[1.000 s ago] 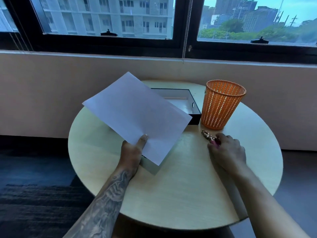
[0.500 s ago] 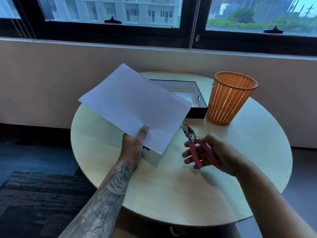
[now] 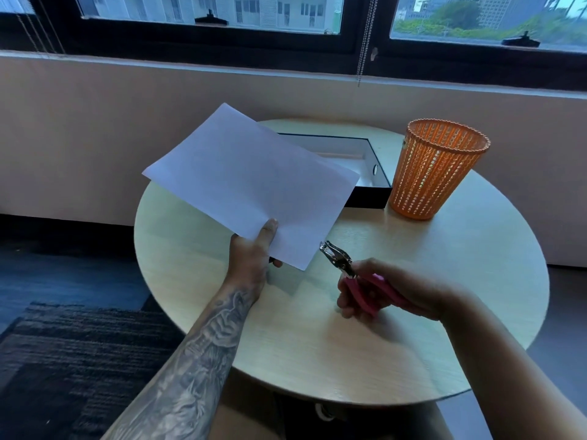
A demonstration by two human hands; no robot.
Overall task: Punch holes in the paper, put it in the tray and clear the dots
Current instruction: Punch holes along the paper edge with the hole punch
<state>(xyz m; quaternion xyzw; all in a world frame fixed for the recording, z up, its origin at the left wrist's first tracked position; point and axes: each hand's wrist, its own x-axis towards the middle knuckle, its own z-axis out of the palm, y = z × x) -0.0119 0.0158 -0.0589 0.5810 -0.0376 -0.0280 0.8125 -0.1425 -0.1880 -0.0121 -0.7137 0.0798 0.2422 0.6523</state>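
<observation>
My left hand (image 3: pixel 254 252) pinches the near edge of a white sheet of paper (image 3: pixel 251 182) and holds it tilted above the round table. My right hand (image 3: pixel 394 289) grips the pink handles of a hole punch (image 3: pixel 341 260). Its metal jaws point up and left, just short of the paper's right edge. Behind the paper lies a black tray (image 3: pixel 378 173) with a white inside, partly hidden by the sheet. No paper dots show on the table.
An orange mesh basket (image 3: pixel 436 169) stands at the right of the tray, close against it. The pale round table (image 3: pixel 333 344) sits against a beige wall under windows. A dark rug (image 3: pixel 63 360) lies on the floor at the left.
My right hand picked the hole punch up from the table beside the basket and carried it left toward the paper's right edge. My left hand kept holding the sheet.
</observation>
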